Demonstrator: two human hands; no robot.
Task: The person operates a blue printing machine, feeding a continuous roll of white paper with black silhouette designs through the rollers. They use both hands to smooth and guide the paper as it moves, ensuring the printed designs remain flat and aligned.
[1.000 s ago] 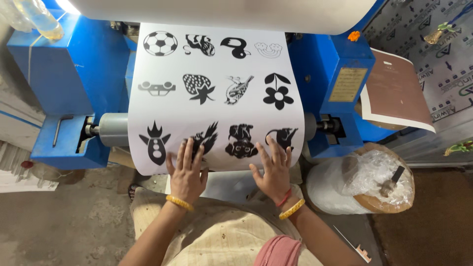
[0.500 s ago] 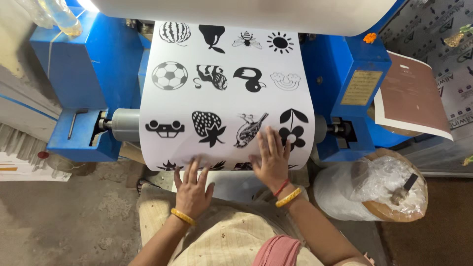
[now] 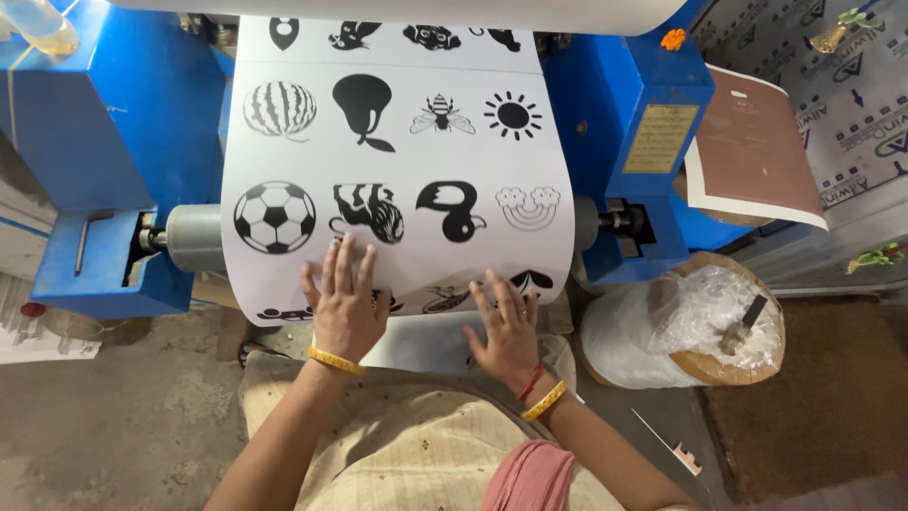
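A wide white printed sheet (image 3: 397,161) hangs from an upper roll and wraps around a grey roller (image 3: 194,237) on a blue machine (image 3: 104,142). Black pictures cover it: a football, a watermelon, a pear, a bee, a sun, a flamingo. My left hand (image 3: 342,303) lies flat on the sheet's lower part, fingers spread, below the football row. My right hand (image 3: 506,322) presses flat on the sheet's bottom edge, lower than the left. Both wrists wear yellow bangles. Neither hand grips anything.
A roll wrapped in clear plastic (image 3: 690,326) stands on the floor at the right, with a small tool on top. A brown sheet (image 3: 757,151) leans beside the machine's right housing (image 3: 643,142). Papers (image 3: 38,326) lie on the concrete floor at the left.
The printed sheet has moved downward by more than one row of pictures. My hands have slid along it alternately; the left is now higher, the right lower.
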